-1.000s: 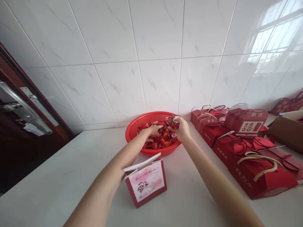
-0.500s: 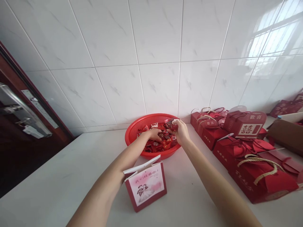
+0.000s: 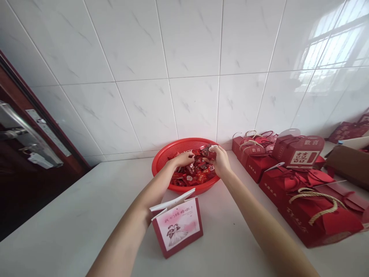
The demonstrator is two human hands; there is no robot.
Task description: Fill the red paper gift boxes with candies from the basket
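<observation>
A red plastic basket holds many small candies in red wrappers. My left hand is over the candies at the basket's left side, its fingers closed around a wrapped candy. At the basket's right rim, my right hand is closed on several wrapped candies, partly hidden by the fingers. Below the basket, near my left forearm, stands a red and pink gift box with its top flaps raised and a picture of a couple on its front.
Red gift boxes with rope and ribbon handles fill the right side of the white table. Behind is a tiled wall. At far left is a dark red door with a metal handle.
My left hand has moved slightly up and left among the candies, lifting from the pile. My right hand has barely moved.
</observation>
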